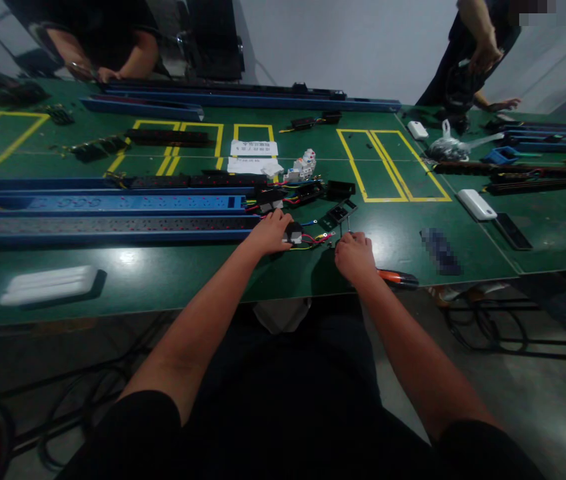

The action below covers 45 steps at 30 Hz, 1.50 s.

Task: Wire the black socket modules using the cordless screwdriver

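Note:
My left hand (271, 233) is curled over a small black-and-white wired block (293, 234) at the end of the nearest blue rail (203, 233). Red, blue and yellow-green wires with ring terminals (323, 237) stick out from it towards the right. My right hand (356, 256) is closed just beyond those wire ends; what it holds is hidden by the fingers. Above its knuckles lies a black rectangular panel with openings (339, 214). An orange-and-black tool handle (397, 277) lies by my right wrist, near the table edge.
White boxes (50, 283) lie at the left front. White breakers (303, 167) and paper labels (253, 148) sit behind the rails. A blurred dark object (440, 251) and a white case (477, 204) are at right. Two people work across the green table (313, 273).

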Available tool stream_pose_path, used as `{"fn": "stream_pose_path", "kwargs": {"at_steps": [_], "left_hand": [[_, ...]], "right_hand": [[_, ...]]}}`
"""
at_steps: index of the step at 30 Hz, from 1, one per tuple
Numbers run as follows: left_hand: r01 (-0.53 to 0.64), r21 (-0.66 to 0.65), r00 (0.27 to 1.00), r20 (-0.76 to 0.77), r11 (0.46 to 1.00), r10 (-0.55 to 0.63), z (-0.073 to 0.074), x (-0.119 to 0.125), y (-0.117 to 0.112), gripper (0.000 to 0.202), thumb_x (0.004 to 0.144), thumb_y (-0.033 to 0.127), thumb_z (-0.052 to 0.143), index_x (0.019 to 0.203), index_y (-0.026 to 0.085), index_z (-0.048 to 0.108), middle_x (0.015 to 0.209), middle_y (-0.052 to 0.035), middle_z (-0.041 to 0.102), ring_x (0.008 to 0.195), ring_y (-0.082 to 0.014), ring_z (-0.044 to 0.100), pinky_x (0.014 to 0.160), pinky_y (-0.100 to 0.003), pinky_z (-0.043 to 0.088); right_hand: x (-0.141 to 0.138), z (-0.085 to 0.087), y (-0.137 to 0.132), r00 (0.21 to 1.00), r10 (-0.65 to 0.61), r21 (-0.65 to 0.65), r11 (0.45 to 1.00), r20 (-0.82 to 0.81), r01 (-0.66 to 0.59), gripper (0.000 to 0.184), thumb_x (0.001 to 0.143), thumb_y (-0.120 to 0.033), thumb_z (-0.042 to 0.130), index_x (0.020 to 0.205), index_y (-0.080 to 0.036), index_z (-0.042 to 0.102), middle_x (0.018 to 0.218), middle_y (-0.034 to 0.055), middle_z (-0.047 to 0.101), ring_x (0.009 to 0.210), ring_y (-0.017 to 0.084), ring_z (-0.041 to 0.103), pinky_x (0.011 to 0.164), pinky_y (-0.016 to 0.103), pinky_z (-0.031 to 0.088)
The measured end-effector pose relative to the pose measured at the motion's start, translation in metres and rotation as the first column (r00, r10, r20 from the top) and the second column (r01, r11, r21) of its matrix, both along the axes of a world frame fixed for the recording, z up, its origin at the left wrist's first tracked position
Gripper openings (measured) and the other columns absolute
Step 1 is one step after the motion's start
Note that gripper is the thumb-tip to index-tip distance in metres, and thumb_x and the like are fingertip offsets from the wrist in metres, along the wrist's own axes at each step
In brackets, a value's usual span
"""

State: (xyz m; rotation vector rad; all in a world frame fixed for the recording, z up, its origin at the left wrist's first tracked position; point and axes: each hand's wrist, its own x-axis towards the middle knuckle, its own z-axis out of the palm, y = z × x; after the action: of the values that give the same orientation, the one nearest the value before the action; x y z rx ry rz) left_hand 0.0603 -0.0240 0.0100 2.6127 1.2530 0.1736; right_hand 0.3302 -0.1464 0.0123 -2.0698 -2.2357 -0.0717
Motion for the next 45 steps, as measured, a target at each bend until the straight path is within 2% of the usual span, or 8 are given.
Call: {"fn": "stream_pose_path", "kwargs": {"at_steps": [6, 10, 21, 29, 37, 45], "left_hand": [[0.054, 0.035, 0.999, 0.005, 0.998, -0.054, 0.0, -0.002, 0.0, 0.066, 0.081, 0.044, 0.081, 0.137, 0.02, 0.054, 0.141, -0.0174, 0.053, 0.131, -0.0383, 0.053, 0.113, -0.051, 0.046], [0.099, 0.022, 0.995, 0.027, 0.995, -0.1, -0.001, -0.006, 0.002, 0.067, 0.085, 0.052, 0.079, 0.138, 0.02, 0.054, 0.141, -0.0158, 0.054, 0.13, -0.0361, 0.053, 0.113, -0.05, 0.045], [0.145, 0.034, 0.986, 0.078, 0.989, -0.148, -0.01, -0.011, 0.0, 0.074, 0.089, 0.051, 0.077, 0.151, 0.018, 0.051, 0.146, -0.0171, 0.053, 0.134, -0.0354, 0.052, 0.114, -0.047, 0.045], [0.163, 0.132, 0.98, 0.092, 0.978, -0.176, -0.02, -0.017, -0.004, 0.077, 0.098, 0.05, 0.069, 0.16, 0.013, 0.046, 0.147, -0.0195, 0.055, 0.134, -0.0359, 0.055, 0.114, -0.046, 0.045], [0.173, 0.152, 0.979, 0.085, 0.973, -0.187, -0.016, -0.017, -0.009, 0.075, 0.095, 0.043, 0.074, 0.161, 0.021, 0.046, 0.142, -0.0168, 0.058, 0.129, -0.0341, 0.058, 0.109, -0.045, 0.049], [0.144, 0.132, 0.976, 0.145, 0.981, -0.163, -0.022, -0.019, -0.007, 0.081, 0.09, 0.053, 0.081, 0.157, 0.021, 0.05, 0.144, -0.0162, 0.055, 0.132, -0.0363, 0.055, 0.114, -0.049, 0.047]], "right_hand": [[0.0, -0.004, 0.0, 0.999, 0.001, 0.017, 1.0, -0.033, 0.0, 0.027, 0.095, -0.026, 0.056, 0.101, -0.019, 0.081, 0.118, 0.0232, 0.068, 0.124, 0.043, 0.045, 0.103, 0.061, 0.035], [0.0, -0.006, -0.001, 0.998, -0.007, 0.042, 0.999, -0.058, 0.01, 0.026, 0.097, -0.027, 0.055, 0.101, -0.021, 0.08, 0.118, 0.0198, 0.069, 0.124, 0.041, 0.046, 0.106, 0.059, 0.035], [0.001, -0.007, -0.003, 0.995, -0.046, 0.086, 0.995, -0.093, 0.054, 0.018, 0.097, -0.027, 0.06, 0.091, -0.023, 0.076, 0.115, 0.0144, 0.071, 0.12, 0.036, 0.048, 0.103, 0.052, 0.035], [0.003, -0.01, -0.003, 0.992, -0.054, 0.112, 0.992, -0.112, 0.067, 0.016, 0.097, -0.027, 0.062, 0.093, -0.022, 0.076, 0.113, 0.0128, 0.071, 0.118, 0.033, 0.049, 0.099, 0.048, 0.032], [0.004, -0.014, -0.004, 0.988, -0.049, 0.143, 0.987, -0.144, 0.07, 0.012, 0.097, -0.028, 0.063, 0.096, -0.022, 0.073, 0.11, 0.0118, 0.074, 0.117, 0.033, 0.05, 0.097, 0.046, 0.032], [0.005, -0.015, -0.005, 0.984, -0.047, 0.167, 0.983, -0.173, 0.077, 0.01, 0.097, -0.028, 0.064, 0.095, -0.023, 0.073, 0.109, 0.0102, 0.075, 0.115, 0.033, 0.052, 0.097, 0.047, 0.032]]}}
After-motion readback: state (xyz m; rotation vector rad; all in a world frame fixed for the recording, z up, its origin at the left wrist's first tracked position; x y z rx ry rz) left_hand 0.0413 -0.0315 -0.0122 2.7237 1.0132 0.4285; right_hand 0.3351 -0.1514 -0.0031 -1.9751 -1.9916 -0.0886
